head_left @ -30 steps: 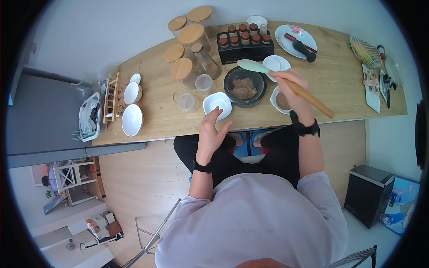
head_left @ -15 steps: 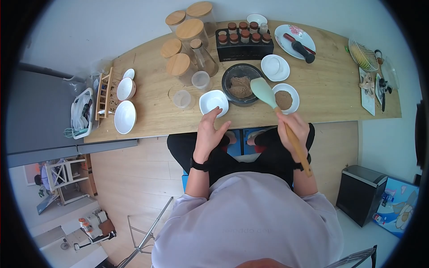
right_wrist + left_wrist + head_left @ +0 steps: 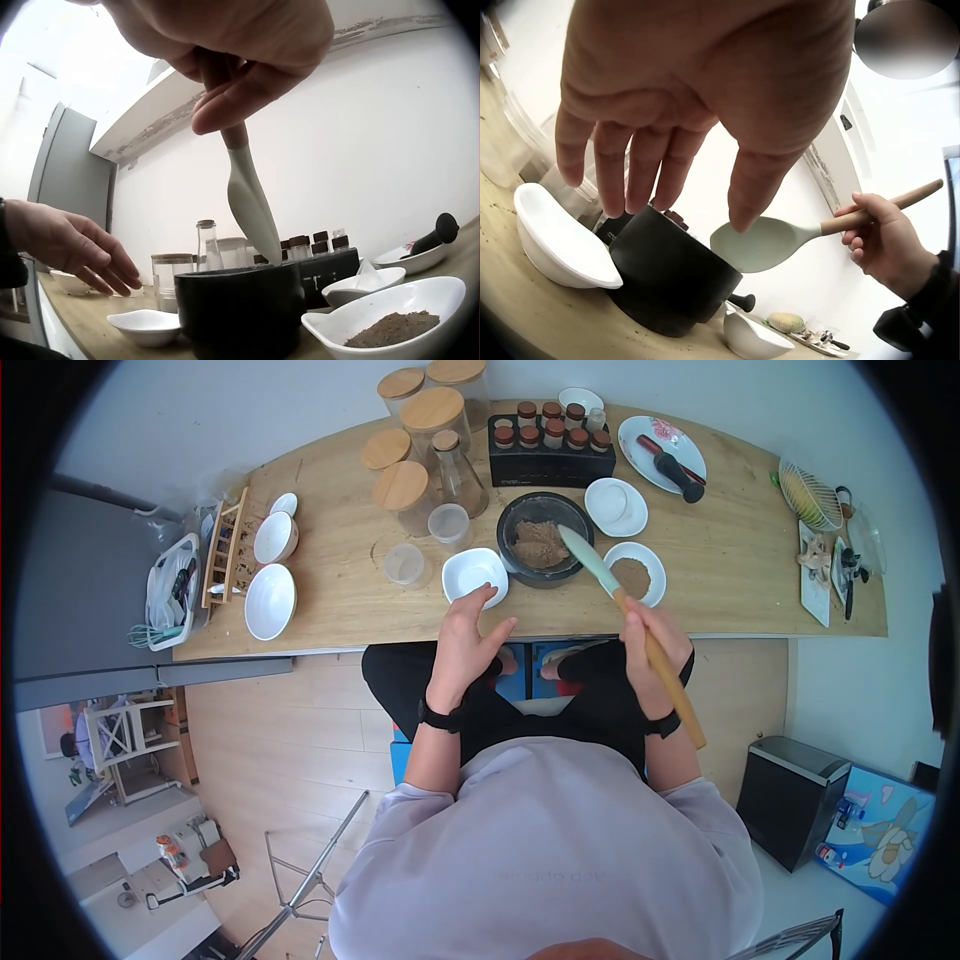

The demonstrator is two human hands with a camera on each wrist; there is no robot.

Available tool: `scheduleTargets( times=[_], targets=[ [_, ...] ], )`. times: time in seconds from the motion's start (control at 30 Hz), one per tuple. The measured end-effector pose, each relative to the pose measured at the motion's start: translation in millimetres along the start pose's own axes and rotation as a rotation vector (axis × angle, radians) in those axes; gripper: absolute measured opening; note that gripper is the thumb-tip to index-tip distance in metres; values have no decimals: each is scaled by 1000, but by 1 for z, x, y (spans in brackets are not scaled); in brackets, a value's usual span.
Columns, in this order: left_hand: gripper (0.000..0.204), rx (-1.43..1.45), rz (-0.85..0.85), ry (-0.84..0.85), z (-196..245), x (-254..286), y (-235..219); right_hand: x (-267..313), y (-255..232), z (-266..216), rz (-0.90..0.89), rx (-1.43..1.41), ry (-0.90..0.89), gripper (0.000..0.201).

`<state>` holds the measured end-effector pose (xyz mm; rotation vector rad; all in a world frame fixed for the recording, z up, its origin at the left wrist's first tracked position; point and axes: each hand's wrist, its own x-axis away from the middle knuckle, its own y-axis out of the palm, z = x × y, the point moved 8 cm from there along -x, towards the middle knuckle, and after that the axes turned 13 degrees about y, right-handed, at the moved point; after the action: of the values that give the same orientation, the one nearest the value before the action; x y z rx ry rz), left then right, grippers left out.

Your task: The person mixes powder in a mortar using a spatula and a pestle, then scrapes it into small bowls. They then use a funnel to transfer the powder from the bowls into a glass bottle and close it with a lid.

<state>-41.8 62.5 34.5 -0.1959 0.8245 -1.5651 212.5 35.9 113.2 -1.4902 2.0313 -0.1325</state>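
Observation:
My right hand [image 3: 655,655] grips the wooden handle of a silicone spatula [image 3: 592,563] with a pale green, spoon-shaped head. The head tilts down toward the right rim of a black mortar [image 3: 506,552], which has brown powder [image 3: 538,545] inside. In the right wrist view the spatula's tip overlaps the mortar's rim. My left hand [image 3: 468,645] is held palm down with fingers extended, its fingertips at the near edge of a white square bowl [image 3: 470,568]. Right of the mortar stands a white bowl [image 3: 655,556] with more brown powder [image 3: 631,575].
Clear plastic cups [image 3: 405,564] and wooden-lidded jars [image 3: 403,485] stand behind the square bowl. A black spice rack [image 3: 550,465] with red-brown-capped bottles is behind the mortar. Back right, a flowered plate [image 3: 635,432] carries a dark pestle [image 3: 680,475]. White bowls [image 3: 270,603] sit far left.
My right hand has come back toward my body, swinging the spatula from pointing left to slanting down over the mortar's right side. My left hand has stayed by the square bowl.

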Motion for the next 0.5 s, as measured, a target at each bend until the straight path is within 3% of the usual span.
scheduleTargets(
  times=[0.07,0.17,0.33,0.5],
  targets=[
    [53,-1,-10,9,1,-2,3,16,2,-8,-25,37,-96,16],
    [52,-15,5,28,3,-3,1,27,11,-11,-98,-179,60,17],
    [54,-61,-1,-2,-5,3,-7,20,34,6,-125,-457,478,30],
    [55,-59,-4,-36,-4,2,-9,7,29,58,-45,-584,722,37]
  ],
)
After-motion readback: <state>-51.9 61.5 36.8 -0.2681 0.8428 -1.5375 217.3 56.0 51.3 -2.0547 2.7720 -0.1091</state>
